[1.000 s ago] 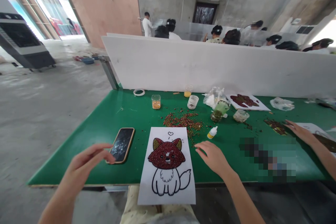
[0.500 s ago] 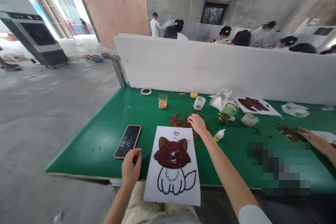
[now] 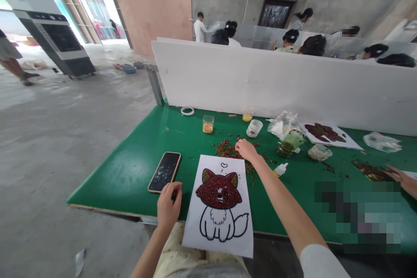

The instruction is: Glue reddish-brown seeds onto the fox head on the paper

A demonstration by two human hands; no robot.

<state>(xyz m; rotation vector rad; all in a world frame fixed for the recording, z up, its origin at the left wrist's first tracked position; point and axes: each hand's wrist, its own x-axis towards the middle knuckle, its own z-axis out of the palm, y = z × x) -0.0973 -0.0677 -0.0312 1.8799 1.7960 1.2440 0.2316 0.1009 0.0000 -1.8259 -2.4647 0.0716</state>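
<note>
Beside the phone (image 3: 164, 172), my left hand (image 3: 168, 205) hovers at the left of the sheet with its fingers curled in; anything inside is hidden. My right hand (image 3: 247, 150) reaches past the sheet's top edge, its fingertips closed together at a pile of small red and green beans (image 3: 227, 148). Whether it pinches any beans is too small to make out. On the white paper sheet (image 3: 193, 230), which overhangs the table edge, is an outlined fox drawing (image 3: 219, 193). Its head is covered in dark red grains and its inner ears in greenish ones; body and tail are bare outline.
A glue bottle (image 3: 280, 169) lies right of my right forearm. Behind stand a cup of orange-yellow kernels (image 3: 208, 124), a clear jar (image 3: 254, 128), a green-tinted jar (image 3: 291, 143) and a tape roll (image 3: 187, 111). A white partition (image 3: 276, 82) runs along the back. Another person's hand (image 3: 402, 178) works at right.
The whole view has shifted slightly, so the table sits further right. My right hand stays at the bean pile and my left hand stays beside the phone.
</note>
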